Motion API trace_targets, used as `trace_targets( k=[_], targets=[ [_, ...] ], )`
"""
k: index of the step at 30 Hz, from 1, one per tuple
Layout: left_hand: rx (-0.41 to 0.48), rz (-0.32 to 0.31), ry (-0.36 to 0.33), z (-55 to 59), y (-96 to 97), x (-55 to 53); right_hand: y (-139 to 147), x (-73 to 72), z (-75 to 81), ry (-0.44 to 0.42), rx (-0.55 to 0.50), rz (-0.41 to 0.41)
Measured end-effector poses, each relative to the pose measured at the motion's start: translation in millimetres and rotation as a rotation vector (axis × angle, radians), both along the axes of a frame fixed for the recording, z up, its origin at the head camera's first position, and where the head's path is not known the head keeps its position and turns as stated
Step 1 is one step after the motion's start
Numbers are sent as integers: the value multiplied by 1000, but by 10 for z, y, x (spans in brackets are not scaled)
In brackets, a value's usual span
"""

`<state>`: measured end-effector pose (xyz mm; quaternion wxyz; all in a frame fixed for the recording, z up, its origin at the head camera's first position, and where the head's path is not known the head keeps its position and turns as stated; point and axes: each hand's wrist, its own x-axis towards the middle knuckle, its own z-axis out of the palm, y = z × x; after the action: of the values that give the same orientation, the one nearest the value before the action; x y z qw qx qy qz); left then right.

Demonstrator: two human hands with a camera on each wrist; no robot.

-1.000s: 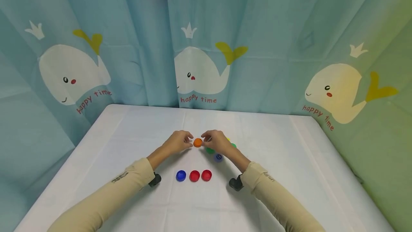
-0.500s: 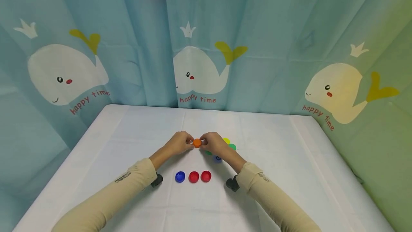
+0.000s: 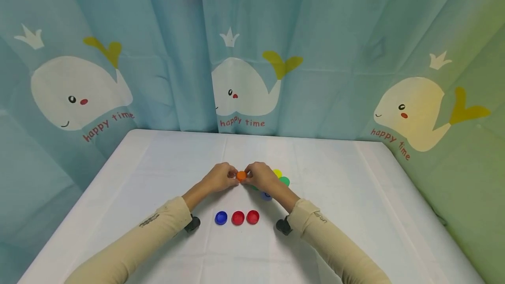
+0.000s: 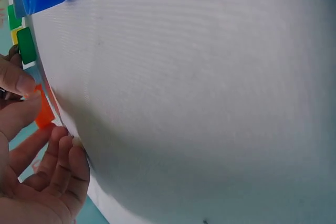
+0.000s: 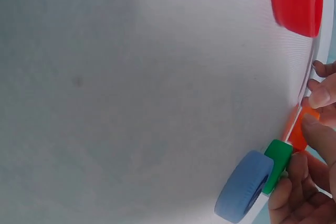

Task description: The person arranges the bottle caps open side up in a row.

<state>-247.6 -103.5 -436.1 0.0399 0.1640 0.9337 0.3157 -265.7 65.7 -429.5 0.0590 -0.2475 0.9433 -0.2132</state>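
An orange bottle cap (image 3: 241, 176) is between the two hands, low over the white table. My left hand (image 3: 220, 177) pinches its left side with thumb and forefinger; in the left wrist view the other fingers of this hand (image 4: 47, 182) curl loosely beside the orange cap (image 4: 44, 113). From the right, my right hand (image 3: 262, 176) pinches the same cap, its thumb against the orange side (image 5: 298, 135) in the right wrist view. A green cap (image 5: 278, 163) and a pale blue cap (image 5: 244, 187) lie close to the right hand, partly hidden under it in the head view.
Nearer the person, a blue cap (image 3: 221, 218) and two red caps, one in the middle (image 3: 238, 218) and one to its right (image 3: 253, 217), lie hollow side up in a row. Beyond the right wrist are a yellow cap (image 3: 278, 173) and a green cap (image 3: 284, 181). Curtains (image 3: 335, 56) hang behind.
Both hands have closed in on the orange cap from either side, and it has shifted slightly toward the person. The right forearm has swung a little left. The row of blue and red caps keeps its arrangement.
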Motion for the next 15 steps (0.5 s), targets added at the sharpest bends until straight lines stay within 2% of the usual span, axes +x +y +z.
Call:
trace_targets(
  k=[5,9,15],
  targets=[
    [49,-22,10,-6,-33,13,14,3,-6,40,-14,18],
    [79,-26,52,-35,-35,31,45,33,-20,107,-13,51],
    [161,18,87,-30,-23,84,74,76,-39,146,-63,67]
  ],
)
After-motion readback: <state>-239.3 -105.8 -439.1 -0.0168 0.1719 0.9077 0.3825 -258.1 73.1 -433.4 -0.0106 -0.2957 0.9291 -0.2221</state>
